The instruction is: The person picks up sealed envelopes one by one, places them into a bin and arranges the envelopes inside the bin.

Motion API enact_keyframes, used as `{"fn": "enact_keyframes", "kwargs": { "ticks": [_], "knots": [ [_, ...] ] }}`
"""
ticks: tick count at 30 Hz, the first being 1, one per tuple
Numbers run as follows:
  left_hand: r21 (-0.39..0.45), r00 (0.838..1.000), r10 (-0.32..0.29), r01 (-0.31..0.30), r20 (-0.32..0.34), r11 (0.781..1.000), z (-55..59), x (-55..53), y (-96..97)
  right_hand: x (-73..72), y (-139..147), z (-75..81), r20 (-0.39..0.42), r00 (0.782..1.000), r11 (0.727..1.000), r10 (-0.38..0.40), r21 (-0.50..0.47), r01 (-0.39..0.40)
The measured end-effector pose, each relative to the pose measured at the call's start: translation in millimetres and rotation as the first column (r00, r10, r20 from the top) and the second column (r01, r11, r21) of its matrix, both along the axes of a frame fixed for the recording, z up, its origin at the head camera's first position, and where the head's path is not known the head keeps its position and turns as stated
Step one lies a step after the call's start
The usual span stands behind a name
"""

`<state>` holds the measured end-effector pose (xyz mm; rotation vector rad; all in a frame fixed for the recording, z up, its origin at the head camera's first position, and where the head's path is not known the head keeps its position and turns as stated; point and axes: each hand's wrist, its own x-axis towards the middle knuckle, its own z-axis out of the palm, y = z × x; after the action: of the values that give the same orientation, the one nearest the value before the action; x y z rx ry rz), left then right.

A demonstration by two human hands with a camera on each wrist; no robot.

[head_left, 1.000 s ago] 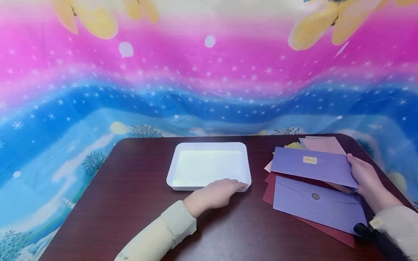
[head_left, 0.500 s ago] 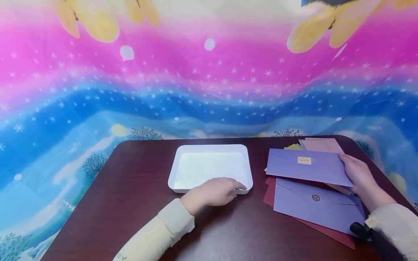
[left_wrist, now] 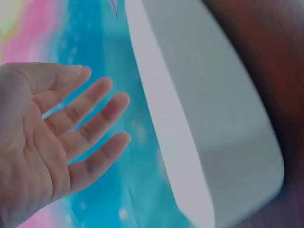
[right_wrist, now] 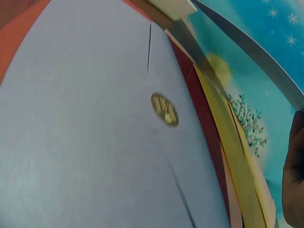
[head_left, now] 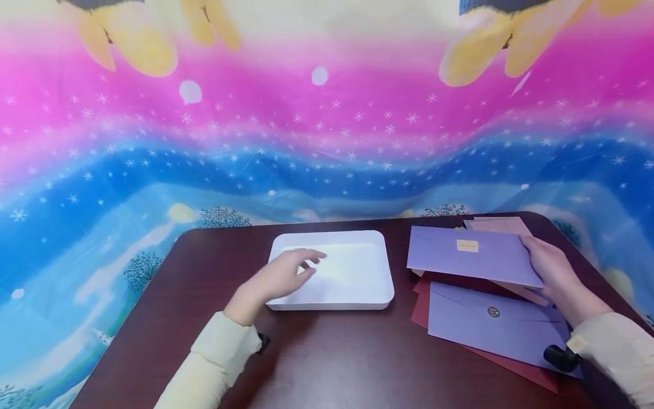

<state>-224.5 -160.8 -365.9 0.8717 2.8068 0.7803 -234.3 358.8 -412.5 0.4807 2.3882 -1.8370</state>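
Observation:
My right hand grips a purple envelope by its right end, holding it above the pile. A small cream label sits on its face. Beneath it lies another purple envelope with a round dark seal, flap side up. Over the left part of a white tray hovers my left hand. Its fingers are loosely spread and apart from the tray wall in the left wrist view. Nothing is seen in that hand.
Red envelopes stick out under the lower purple one. A pale pink envelope lies at the pile's back, and a yellow one shows in the right wrist view. The dark wooden table ends at a patterned cloth backdrop.
My left hand has let go of the tray's near right edge and moved left above the tray. My right hand has drawn the purple envelope a little to the left.

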Motion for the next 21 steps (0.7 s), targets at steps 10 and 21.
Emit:
{"fn": "enact_keyframes", "kwargs": {
  "ticks": [10,21],
  "knots": [
    [0.124,0.924,0.366,-0.378,0.111,0.918,-3.0,-15.0,-52.5,-4.1,-20,13.3,0.014,1.000,1.000,0.018,-0.020,-0.018],
    [0.090,0.785,0.469,-0.545,0.405,0.833,-24.8,-24.7,-70.0,-14.6,-64,26.1,0.039,0.994,0.990,0.101,-0.102,-0.096]
  ]
}}
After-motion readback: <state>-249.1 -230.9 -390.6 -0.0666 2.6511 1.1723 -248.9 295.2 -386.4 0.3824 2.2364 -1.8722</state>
